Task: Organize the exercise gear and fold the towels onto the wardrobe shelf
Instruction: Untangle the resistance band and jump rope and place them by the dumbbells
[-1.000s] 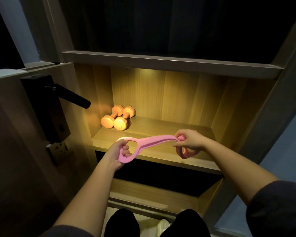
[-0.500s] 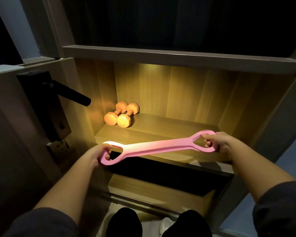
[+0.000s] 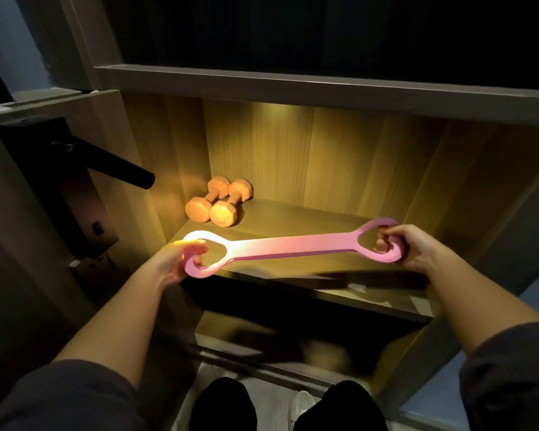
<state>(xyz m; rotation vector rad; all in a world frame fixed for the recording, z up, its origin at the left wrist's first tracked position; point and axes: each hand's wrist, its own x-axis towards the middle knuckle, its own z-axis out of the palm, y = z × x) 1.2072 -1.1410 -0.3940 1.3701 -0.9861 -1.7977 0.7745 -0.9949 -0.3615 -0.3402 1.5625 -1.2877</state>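
One view only, camera on my head, wide-angle. Faces forward and down into wardrobe shelf (image 3: 293, 219), close, within arm's reach. My forearms (image 3: 122, 321) enter from bottom corners; my knees (image 3: 224, 402) at bottom edge. Straight edges bow near frame borders.

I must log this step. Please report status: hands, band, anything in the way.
Left hand, right hand each grip one loop of pink resistance band. Band spans wardrobe shelf front. Two orange dumbbells back-left, clear of band.
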